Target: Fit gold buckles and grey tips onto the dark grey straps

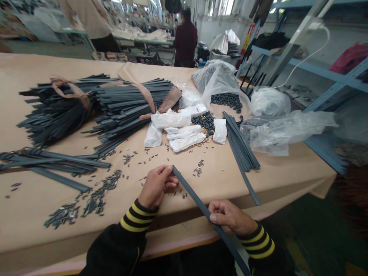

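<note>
On the desk (17, 214), going from its left side, we see near the far edge a first tied bundle (46, 119) of dark flat strips, and in front of it some loose strips (71, 158). Next, toward the near edge, many small dark pieces (100, 190) lie scattered. A second tied bundle (120, 99) rests beside the first one. Our left grip (156, 184) is closed on the upper end of one strip (194, 195), pinched between thumb and fingers. This strip slopes across the near edge of the desk, and its lower part hangs outside it. Behind are white packets (172, 120) and a heap of dark clasps (204, 122), then a clear plastic bag (209, 82) by the far edge. Our right grip (230, 217) holds the same strip lower down, in front of the near edge. Toward the right corner lies an untied fan of strips (241, 147). For the progress, we judge that the work on this one strip is not finished, because both grips hold it and we see no piece fixed on its upper end. Many other strips lie around, but we cannot tell which are done and which are left.
</note>
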The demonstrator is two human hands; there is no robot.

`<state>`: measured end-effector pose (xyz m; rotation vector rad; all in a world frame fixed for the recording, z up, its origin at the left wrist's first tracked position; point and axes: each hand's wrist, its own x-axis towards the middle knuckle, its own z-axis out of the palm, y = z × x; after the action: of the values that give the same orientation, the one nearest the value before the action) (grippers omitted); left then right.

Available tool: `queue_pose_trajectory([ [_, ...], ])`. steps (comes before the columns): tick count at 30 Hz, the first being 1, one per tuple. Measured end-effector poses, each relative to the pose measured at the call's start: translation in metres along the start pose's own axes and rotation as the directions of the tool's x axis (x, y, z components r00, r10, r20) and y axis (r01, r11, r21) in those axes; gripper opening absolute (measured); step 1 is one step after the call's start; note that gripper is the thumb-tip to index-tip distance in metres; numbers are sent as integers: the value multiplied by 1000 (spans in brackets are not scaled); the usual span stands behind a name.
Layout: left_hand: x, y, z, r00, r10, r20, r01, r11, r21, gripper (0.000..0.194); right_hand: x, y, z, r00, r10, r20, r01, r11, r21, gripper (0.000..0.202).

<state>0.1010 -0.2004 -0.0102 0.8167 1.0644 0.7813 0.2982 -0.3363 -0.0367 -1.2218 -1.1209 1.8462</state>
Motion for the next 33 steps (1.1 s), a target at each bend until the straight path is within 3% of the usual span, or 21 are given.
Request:
queue_pose_trajectory([
  [6,1,-3,0,999,48,5,-49,997,58,11,-1,8,4,998,62,17,-64,978,199,29],
  [9,0,-11,1,961,273,39,-273,925,265,28,3,0,12,996,38,-80,-16,966,257,30],
  [11,-3,-20,2,856,505,115,-486,708,513,36,5,-11,17,987,-27,-159,73,955,289,33],
  [13,-8,-29,6,712,640,287,-630,403,664,33,4,-24,21,973,-99,-208,160,939,304,33],
  [15,-17,-34,12,626,625,466,-713,217,667,26,0,-38,23,963,-153,-222,220,922,320,27],
  [16,-24,-34,16,615,587,526,-737,190,648,24,-3,-44,23,958,-175,-226,245,911,332,26],
  [18,-40,-30,26,634,503,587,-748,211,629,22,-9,-55,21,941,-221,-257,302,891,340,27],
  [20,-58,-23,37,671,417,613,-736,278,617,22,-14,-65,17,886,-277,-371,392,876,281,27],
  [22,-73,-16,45,686,256,681,-711,436,552,23,-16,-72,12,813,-305,-496,439,881,177,22],
  [23,-78,-14,47,679,145,719,-658,553,510,25,-16,-73,10,808,-293,-511,416,898,144,22],
  [25,-80,-12,47,675,-49,736,-442,772,457,30,-12,-70,6,890,-222,-398,286,952,108,27],
  [26,-76,-13,45,711,-92,697,-314,845,432,33,-9,-67,5,945,-169,-280,198,977,80,30],
  [27,-70,-15,41,778,-92,621,-203,899,388,34,-6,-62,5,981,-115,-155,123,992,39,32],
  [29,-54,-17,32,915,-27,403,-72,971,228,33,1,-50,6,999,-30,28,31,998,-46,32],
  [31,-37,-18,23,966,-9,258,-9,998,69,29,7,-40,8,995,17,96,-10,997,-78,32],
  [33,-24,-17,16,981,-27,194,27,1000,7,24,10,-32,10,993,46,113,-37,996,-82,33],
])
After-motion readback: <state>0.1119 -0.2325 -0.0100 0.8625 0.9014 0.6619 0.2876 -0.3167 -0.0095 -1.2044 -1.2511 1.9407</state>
